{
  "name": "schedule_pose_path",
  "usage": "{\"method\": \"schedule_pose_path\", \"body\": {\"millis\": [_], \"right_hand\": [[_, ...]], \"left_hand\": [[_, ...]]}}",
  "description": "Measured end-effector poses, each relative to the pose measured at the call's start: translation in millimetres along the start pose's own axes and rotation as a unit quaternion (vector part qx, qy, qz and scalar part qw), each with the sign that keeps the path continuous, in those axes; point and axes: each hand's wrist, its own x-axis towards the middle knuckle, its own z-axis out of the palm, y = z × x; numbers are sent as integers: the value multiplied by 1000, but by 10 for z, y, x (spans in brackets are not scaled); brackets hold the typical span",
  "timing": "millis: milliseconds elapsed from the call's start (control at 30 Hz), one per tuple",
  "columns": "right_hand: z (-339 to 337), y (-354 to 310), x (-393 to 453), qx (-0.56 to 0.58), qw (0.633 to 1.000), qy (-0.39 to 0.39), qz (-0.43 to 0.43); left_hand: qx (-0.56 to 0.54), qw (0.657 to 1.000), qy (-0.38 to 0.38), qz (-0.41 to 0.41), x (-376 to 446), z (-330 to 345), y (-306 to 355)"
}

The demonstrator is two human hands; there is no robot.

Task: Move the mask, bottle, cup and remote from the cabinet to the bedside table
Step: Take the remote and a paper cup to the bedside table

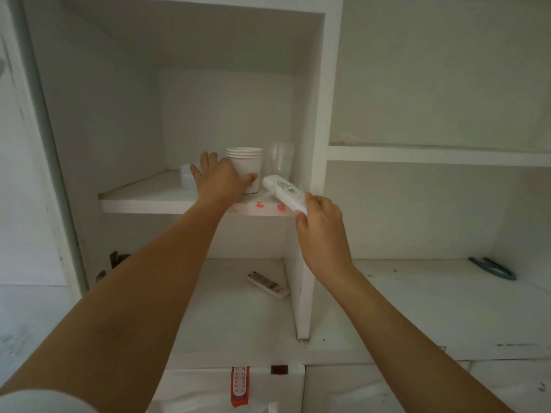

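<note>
Hands reach into a white cabinet (pixel 323 84). Left hand (pixel 219 177) lies against a stack of paper cups (pixel 246 166) on the upper shelf (pixel 155 198), its thumb curled round the front of the stack and its fingers spread behind it. Just left of that hand, partly hidden by the fingers, sits a small white round thing (pixel 187 178); what it is cannot be told. Right of the cups, against the cabinet's side wall, stand clear plastic cups (pixel 281 159). Right hand (pixel 320 231) grips the near end of a white bottle (pixel 284 193), which lies tilted over the shelf's front edge, its far end pointing toward the cups and close beside them. Below both hands, on the counter (pixel 238 323), a white remote (pixel 268 285) lies flat near the upright panel. Far right of the right hand, a blue tool (pixel 492 268) rests on the counter.
</note>
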Motion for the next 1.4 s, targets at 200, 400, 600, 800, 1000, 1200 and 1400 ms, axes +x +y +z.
{"method": "schedule_pose_path", "body": {"millis": [200, 400, 600, 800, 1000, 1200, 1400], "right_hand": [[59, 7, 32, -2, 1000, -4, 4], [60, 8, 17, 9, 1000, -3, -5], [-6, 53, -41, 25, 1000, 6, -11], [-87, 153, -184, 62, 998, 9, -22], [-93, 189, -453, 115, 992, 1, -50], [-15, 259, -908, 152, 985, -47, -64], [176, 413, -1443, 157, 978, -121, -63]], "left_hand": [[-25, 1000, -4, -1, 16, -14, 3], [-49, 998, 31, 5, -7, -39, -13], [-103, 990, 91, -14, -126, -214, 24], [-211, 968, 131, -32, -503, -582, 48], [-254, 945, 195, -62, -1177, -865, 48], [-244, 950, 156, -117, -1979, -684, -120], [-221, 946, 119, -206, -2798, -425, -431]]}}
